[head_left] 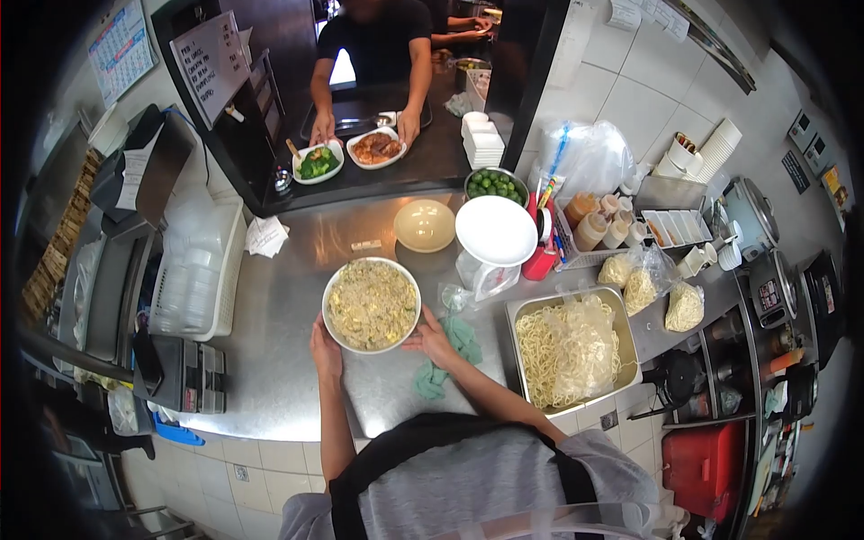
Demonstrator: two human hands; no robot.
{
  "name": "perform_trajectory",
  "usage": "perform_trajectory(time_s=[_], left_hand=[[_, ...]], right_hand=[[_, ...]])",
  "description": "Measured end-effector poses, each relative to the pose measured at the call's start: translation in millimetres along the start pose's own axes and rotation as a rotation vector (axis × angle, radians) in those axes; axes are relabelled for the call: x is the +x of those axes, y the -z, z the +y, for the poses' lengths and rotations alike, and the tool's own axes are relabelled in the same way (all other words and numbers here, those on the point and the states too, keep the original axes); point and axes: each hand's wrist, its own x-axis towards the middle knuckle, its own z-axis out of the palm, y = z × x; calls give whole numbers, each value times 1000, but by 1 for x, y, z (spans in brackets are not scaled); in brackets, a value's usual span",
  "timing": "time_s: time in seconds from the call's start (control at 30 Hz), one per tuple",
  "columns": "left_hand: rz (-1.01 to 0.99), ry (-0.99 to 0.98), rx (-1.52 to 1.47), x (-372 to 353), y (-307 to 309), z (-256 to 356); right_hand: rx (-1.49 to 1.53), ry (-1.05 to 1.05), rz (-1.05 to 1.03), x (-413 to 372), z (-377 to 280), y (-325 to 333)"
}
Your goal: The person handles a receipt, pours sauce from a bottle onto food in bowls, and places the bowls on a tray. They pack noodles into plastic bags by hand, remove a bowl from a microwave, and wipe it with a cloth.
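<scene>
A round white bowl full of fried rice [371, 304] is held between my two hands over the steel counter. My left hand [326, 346] grips its left rim, fingers against the side. On the lower right side, my right hand [430, 340] supports the bowl, its fingertips partly hidden by the rim. A green cloth [461, 344] lies beside my right wrist. Behind the bowl stand an empty beige bowl [424, 225] and a white round plate [495, 230] on a scale-like stand.
Across the pass window, a person's hands touch a dish of broccoli [318, 163] and a dish of glazed meat [374, 148]. A noodle tray [572, 351] is at right, near sauce bottles [591, 230]. A white basket [227, 279] stands left.
</scene>
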Motion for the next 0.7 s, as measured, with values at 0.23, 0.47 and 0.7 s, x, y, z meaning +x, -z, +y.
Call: perform_trajectory(time_s=[0.23,0.47,0.7], left_hand=[[12,35,-41,1,2,3],[26,26,-42,1,-1,4],[61,58,-65,-1,-5,4]], right_hand=[[-28,-9,-17,-2,-6,-3],[-27,5,-17,0,-3,0],[-16,13,-7,-3,-6,-3]])
